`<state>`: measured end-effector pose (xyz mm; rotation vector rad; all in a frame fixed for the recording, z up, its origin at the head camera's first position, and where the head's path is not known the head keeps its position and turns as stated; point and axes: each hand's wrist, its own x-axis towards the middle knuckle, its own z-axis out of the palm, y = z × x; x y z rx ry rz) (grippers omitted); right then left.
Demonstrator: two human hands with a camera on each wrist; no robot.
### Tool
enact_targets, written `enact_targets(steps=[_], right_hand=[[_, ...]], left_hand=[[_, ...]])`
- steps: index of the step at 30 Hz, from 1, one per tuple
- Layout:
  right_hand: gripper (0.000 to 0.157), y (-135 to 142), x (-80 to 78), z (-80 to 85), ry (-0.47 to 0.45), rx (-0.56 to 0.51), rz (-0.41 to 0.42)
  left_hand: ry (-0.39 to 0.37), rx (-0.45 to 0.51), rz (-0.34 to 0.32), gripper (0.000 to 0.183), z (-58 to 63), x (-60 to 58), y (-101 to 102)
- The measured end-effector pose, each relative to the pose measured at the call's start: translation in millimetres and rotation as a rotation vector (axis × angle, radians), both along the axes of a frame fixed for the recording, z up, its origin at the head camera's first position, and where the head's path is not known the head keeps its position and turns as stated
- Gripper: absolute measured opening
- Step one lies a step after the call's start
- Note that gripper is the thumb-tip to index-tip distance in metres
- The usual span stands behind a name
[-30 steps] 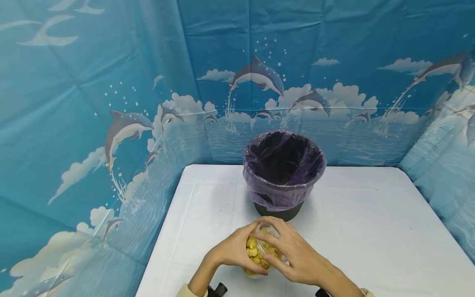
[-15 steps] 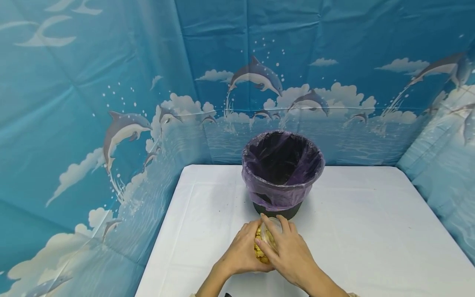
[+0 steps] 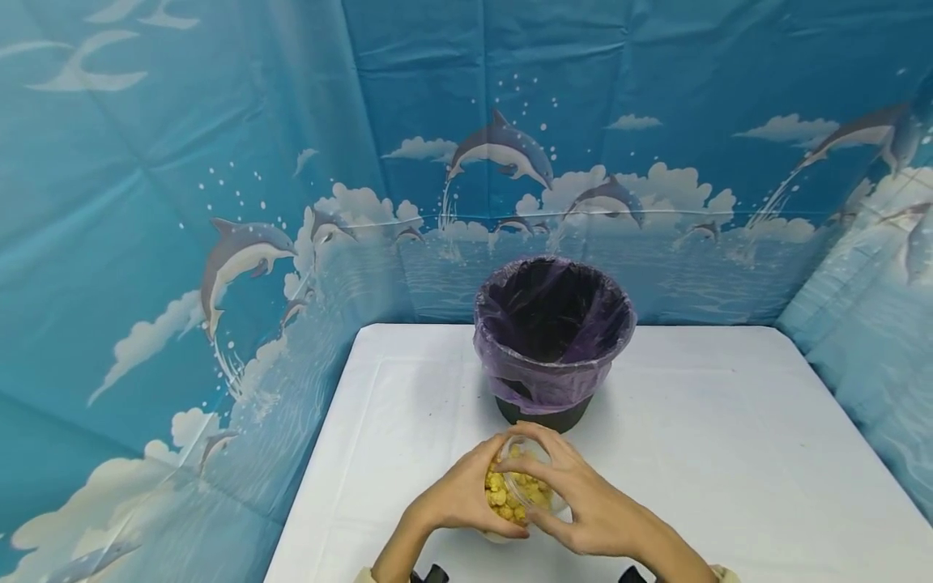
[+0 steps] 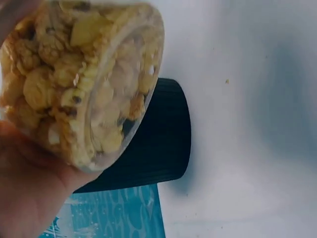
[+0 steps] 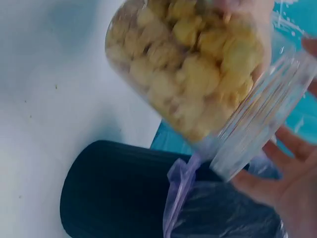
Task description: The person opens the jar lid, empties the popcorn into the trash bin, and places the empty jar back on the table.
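The left hand's [image 3: 461, 495] fingers wrap closely round a tilted clear jar [image 3: 504, 495] of lumpy yellow popcorn [image 4: 42, 89], and the right hand's [image 3: 592, 506] bent fingers part widely around its lid [image 5: 267, 119], short of the black bin [image 3: 545, 416] near the far edge of the white surface [image 3: 729, 445], which stretches on to its right edge. Only the left wrist view bares the jar's round base; the right wrist view gives the lid's ridged, glossy side.

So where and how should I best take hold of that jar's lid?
Grip the lid around its ridged edge, probably coming from the right: it is round and tilts that way in the head view, while the left hand holds the jar opposite.
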<state>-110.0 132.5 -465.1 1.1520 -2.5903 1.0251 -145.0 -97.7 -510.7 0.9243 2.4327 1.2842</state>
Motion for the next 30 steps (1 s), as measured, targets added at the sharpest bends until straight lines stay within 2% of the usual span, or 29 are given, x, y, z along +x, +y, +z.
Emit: enact_targets(steps=[1, 3, 5, 8, 10, 12, 15, 19, 22, 30], right_hand=[[0.059, 1.3, -0.5, 1.1, -0.004, -0.009, 0.012], [0.068, 0.4, -0.5, 2.6, -0.011, -0.016, -0.043], [0.074, -4.4, 0.0, 4.1, -0.016, -0.007, -0.182], [0.076, -17.0, 1.6, 4.3, -0.064, 0.024, -0.422], [0.073, -25.8, 1.4, 3.2, -0.101, 0.043, -0.524], [0.070, -33.9, 0.5, 1.2, -0.123, 0.060, -0.574], [0.064, -43.2, -1.8, -2.3, -0.116, 0.092, -0.599], [0.055, -46.9, -3.6, -7.7, -0.053, 0.107, -0.583], [0.051, -42.2, -5.2, -10.6, -0.016, 0.085, -0.514], [0.056, -13.0, -12.2, -11.5, -0.038, 0.012, -0.137]], left_hand=[[0.008, 0.009, -0.009, 0.116, 0.0, -1.0, -1.4], [0.011, 0.007, 0.017, 0.115, 0.1, -1.0, -2.7], [0.030, 0.001, 0.088, 0.114, -1.1, 0.2, -0.8], [0.075, -0.035, 0.229, 0.117, -3.0, 4.5, 5.8], [0.128, -0.054, 0.283, 0.116, -4.8, 6.9, 11.4], [0.185, -0.075, 0.299, 0.115, -6.1, 9.2, 16.6], [0.246, -0.102, 0.287, 0.112, -7.6, 12.1, 23.3], [0.251, -0.099, 0.272, 0.112, -7.6, 13.3, 26.8], [0.224, -0.074, 0.250, 0.114, -6.6, 11.3, 23.7], [0.033, -0.030, 0.158, 0.118, -2.8, 3.0, 6.5]])
